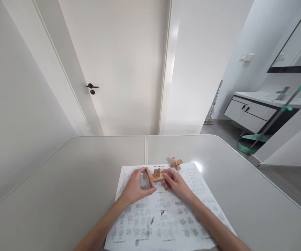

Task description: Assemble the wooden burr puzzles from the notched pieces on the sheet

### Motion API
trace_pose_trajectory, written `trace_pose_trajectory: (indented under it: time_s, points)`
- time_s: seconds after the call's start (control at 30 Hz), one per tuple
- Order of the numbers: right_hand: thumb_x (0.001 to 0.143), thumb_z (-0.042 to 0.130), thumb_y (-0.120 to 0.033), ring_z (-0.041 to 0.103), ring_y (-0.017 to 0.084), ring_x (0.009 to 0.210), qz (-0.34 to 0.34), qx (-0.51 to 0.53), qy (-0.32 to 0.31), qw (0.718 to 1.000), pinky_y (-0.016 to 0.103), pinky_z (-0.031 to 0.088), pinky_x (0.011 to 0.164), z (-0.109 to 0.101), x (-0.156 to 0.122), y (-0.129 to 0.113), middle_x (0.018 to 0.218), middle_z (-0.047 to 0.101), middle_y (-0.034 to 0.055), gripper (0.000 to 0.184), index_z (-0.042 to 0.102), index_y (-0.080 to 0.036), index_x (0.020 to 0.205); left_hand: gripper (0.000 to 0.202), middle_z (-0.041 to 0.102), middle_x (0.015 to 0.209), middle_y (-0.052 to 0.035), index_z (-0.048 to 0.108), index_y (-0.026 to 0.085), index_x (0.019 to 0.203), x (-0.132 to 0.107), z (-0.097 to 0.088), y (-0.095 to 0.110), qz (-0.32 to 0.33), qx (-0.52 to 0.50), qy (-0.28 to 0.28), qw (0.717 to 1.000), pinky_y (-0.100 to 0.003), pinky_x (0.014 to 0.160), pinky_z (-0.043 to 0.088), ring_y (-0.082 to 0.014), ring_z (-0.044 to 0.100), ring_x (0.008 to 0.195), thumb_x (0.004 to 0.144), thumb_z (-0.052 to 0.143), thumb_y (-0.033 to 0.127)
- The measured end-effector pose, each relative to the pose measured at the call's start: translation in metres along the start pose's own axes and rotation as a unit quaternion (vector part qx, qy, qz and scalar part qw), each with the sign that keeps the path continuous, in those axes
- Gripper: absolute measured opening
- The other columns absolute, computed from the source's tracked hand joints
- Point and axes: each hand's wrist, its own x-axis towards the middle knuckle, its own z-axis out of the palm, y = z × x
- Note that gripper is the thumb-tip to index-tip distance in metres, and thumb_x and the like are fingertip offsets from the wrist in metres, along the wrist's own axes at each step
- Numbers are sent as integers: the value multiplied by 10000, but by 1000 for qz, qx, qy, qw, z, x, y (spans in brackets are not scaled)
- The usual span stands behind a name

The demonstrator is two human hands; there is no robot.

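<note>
My left hand (137, 186) grips a flat wooden puzzle piece (149, 178) by its two ends, thumb at the near end and fingers at the far end. My right hand (173, 180) pinches the right end of a second wooden puzzle piece (157, 178), which lies crosswise and meets the first at its left end. Behind that bar a small square wooden piece (157, 172) stands upright with a dark mark on its face. Whether the pieces interlock, I cannot tell. Both hands are over a printed paper sheet (163, 223) covered with small diagrams.
Past my right hand, a cross-shaped group of wooden pieces (176, 163) sits at the sheet's far edge. The pale table (87, 181) has a seam down its middle. Beyond it are a closed door (119, 69), a sink cabinet (252, 109) and a green dustpan (247, 148).
</note>
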Motion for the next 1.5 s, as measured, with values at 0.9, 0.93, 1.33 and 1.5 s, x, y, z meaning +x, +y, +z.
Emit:
trace_pose_trajectory:
  time_s: [0.9, 0.93, 1.33, 1.5]
  points:
    - [832, 678, -713, 534, 141, 527, 17, 18, 32, 999, 280, 441, 496, 3, 0, 7, 699, 628, 2, 544, 622, -192, 979, 637, 565, 1364, -127, 588, 222, 1255, 21, -49, -63, 13, 231, 73, 970, -540, 1141, 328, -372, 439, 1333, 766, 745, 599]
    - [838, 674, -710, 533, 142, 529, 17, 17, 31, 999, 281, 441, 497, 2, 0, 8, 700, 627, 2, 540, 620, -193, 984, 634, 553, 1375, -136, 585, 219, 1258, 20, -50, -63, 10, 235, 66, 970, -557, 1145, 323, -381, 429, 1345, 765, 747, 584]
    - [847, 645, -728, 539, 128, 491, -6, -12, 31, 999, 255, 452, 469, 4, 0, 7, 672, 623, -8, 556, 628, -190, 987, 331, 651, 1341, -70, 617, 291, 1318, 4, -4, 1, 130, 110, 38, 985, -459, 1102, 467, -265, 558, 1297, 1013, 562, 408]
    - [843, 641, -730, 534, 132, 481, -14, -31, 34, 999, 259, 444, 461, 4, 0, 10, 668, 622, -15, 550, 621, -199, 983, 251, 764, 1164, -47, 712, 273, 1195, 5, 18, -6, 170, 125, 45, 977, -466, 1022, 507, -261, 640, 1184, 1050, 516, 333]
